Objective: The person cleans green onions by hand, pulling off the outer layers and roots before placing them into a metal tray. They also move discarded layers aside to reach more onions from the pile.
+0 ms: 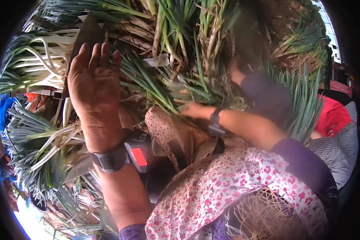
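Note:
My left hand (94,82) is raised with its palm up and fingers stretched out, holding nothing. Beside it on the left, a metal plate (86,34) edges a bundle of long green onions with white stalks (48,50). My right hand (198,111) is low in front of my lap, its fingers curled and slightly blurred. Long leaves of a green onion (154,90) slant down to those fingertips and look pinched there; the exact grip is partly hidden. Both wrists wear dark straps, the left one with a boxy device (138,154).
Unsorted green onions (172,36) with dry outer skins stand and lie ahead. Trimmed bundles with roots (54,140) are stacked at left. A blurred dark-clothed limb (266,92) of another person reaches in at right, near upright leaves (306,104). Flowered cloth (228,180) covers my lap.

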Motion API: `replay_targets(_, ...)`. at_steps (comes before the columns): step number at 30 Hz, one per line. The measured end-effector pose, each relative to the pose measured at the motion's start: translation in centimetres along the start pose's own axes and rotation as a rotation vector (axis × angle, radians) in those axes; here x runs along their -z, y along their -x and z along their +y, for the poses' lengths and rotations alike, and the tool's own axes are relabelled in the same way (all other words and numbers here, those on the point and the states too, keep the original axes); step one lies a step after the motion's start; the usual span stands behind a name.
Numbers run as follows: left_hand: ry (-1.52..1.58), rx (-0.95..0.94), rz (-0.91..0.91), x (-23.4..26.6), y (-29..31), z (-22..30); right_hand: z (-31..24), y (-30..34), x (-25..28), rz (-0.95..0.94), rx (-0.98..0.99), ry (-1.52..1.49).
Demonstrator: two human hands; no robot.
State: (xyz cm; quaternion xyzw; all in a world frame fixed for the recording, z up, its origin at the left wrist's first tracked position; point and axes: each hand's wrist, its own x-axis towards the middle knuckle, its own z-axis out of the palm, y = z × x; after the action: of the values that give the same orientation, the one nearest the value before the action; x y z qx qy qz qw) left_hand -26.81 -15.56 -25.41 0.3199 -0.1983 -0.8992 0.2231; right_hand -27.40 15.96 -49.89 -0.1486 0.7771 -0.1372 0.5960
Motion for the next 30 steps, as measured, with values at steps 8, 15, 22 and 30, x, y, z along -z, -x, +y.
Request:
replay_targets(8,-0.126,0.09,-0.014,-3.1,-0.7,-4.3,8.2,2.6,-4.8,-0.043,-0.053,0.099)
replay_targets(15,-0.253,0.199,0.015,2.6,-2.5,-7.8,-0.8,16.0,10.0,0.251,0.28,-0.106)
replay_targets(22,-0.153,0.401,-0.094,0.9,1.8,-14.1,-3.9,22.7,8.0,0.364,0.637,-0.254)
replay_targets(30,-0.399,0.318,0.093,0.3,1.9,-13.4,-3.6,24.7,4.3,0.621,0.789,0.06)
